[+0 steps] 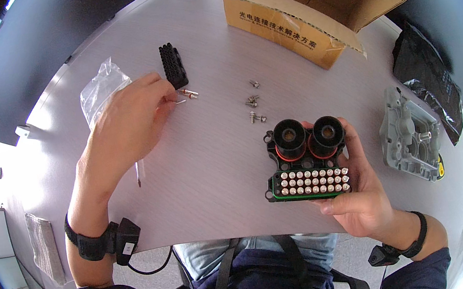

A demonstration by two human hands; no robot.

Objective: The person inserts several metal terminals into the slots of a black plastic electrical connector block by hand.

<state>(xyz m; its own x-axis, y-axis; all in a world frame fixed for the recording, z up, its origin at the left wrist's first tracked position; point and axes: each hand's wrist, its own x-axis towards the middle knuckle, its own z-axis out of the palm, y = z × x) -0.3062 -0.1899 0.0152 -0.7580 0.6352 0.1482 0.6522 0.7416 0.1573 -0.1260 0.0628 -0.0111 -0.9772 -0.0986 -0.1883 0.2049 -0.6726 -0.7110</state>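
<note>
My right hand (363, 191) grips a black connector module (305, 163) from its right side, thumb along the lower edge. Two round black sockets with orange rings stand on its upper part; rows of silver pins in a green-edged block line the lower part. Over the table at the left, my left hand (135, 113) has its fingers bent together, and a thin pale piece shows at the fingertips. Just past them lie small metal contact pins (189, 93) and a black multi-hole connector block (173, 66). A thin screwdriver-like shaft (138, 174) pokes out below the left hand, its other end hidden.
A clear plastic bag (102, 88) lies partly behind my left hand. Several small screws (252, 101) sit mid-table. An open cardboard box (285, 21) stands at the back. To the right are a grey metal housing (410, 134) and a black plastic bag (429, 78).
</note>
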